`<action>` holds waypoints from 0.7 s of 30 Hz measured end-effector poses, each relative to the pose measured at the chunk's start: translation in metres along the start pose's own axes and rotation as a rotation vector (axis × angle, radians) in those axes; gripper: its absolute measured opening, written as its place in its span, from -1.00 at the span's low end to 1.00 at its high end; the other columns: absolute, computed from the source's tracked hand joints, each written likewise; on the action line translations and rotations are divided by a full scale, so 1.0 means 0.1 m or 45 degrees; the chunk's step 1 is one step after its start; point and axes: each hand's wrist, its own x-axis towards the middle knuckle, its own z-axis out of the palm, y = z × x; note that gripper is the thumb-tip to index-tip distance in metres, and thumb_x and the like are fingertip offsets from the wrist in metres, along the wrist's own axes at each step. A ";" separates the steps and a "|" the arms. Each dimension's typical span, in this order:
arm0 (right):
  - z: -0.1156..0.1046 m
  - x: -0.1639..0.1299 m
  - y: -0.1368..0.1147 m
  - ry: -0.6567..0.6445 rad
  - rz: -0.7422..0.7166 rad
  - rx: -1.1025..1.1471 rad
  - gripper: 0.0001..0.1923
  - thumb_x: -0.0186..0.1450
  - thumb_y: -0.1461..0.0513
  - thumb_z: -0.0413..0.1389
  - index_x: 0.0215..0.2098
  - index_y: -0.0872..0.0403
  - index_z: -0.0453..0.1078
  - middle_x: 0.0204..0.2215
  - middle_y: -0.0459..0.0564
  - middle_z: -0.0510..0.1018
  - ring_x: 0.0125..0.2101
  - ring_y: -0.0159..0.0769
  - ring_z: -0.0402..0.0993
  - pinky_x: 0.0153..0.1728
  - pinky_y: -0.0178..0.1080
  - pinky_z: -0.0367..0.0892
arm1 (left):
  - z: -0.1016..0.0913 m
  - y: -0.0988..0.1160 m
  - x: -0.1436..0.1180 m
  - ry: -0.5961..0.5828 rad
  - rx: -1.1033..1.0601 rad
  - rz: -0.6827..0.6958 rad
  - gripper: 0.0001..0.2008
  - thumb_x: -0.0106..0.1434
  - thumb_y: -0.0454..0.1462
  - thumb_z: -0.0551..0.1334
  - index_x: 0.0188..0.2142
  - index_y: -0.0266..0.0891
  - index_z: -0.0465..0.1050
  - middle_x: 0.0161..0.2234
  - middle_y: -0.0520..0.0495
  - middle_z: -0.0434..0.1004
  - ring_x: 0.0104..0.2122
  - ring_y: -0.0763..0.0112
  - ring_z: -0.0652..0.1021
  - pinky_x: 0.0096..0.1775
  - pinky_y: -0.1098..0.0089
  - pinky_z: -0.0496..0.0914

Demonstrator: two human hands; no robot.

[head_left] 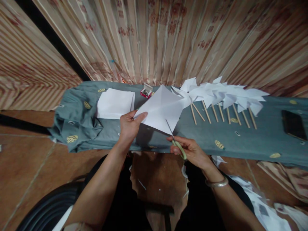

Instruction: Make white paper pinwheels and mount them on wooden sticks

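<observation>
Two hands work one paper square. My left hand pinches the square's left corner, thumb on top and fingers closed beneath it, holding the sheet raised above the cloth. My right hand is closed around the green handles of the scissors; the blades point up and away from this hand and meet the square's lower edge, and I cannot tell how far apart the blades stand. Beyond my left hand, a stack of sheets lies flat on the cloth. Beyond the square sits a small red box. Beyond my right hand and off to its right lies a row of pinwheels on sticks. Far right of that hand lies a phone.
</observation>
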 end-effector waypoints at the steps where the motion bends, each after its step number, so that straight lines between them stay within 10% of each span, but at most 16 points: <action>1: 0.00 0.00 0.00 0.001 0.008 0.011 -0.43 0.09 -0.06 0.35 -0.05 0.10 0.52 -0.52 -0.14 0.47 -0.53 -0.47 0.30 -0.49 -0.32 0.28 | 0.00 0.00 0.00 0.002 -0.001 -0.003 -0.71 -0.13 -0.13 0.49 -0.45 -0.28 0.63 -0.52 0.02 0.59 -0.52 0.44 0.47 -0.42 0.41 0.39; 21: 0.01 0.01 0.01 0.032 0.014 -0.015 -0.42 0.07 -0.12 0.34 -0.15 0.13 0.50 -0.51 -0.12 0.47 -0.51 -0.44 0.32 -0.51 -0.35 0.24 | 0.03 -0.08 -0.03 -0.030 0.078 0.018 -0.79 -0.09 -0.17 0.46 -0.45 -0.25 0.65 -0.53 0.01 0.58 -0.53 0.40 0.47 -0.46 0.40 0.38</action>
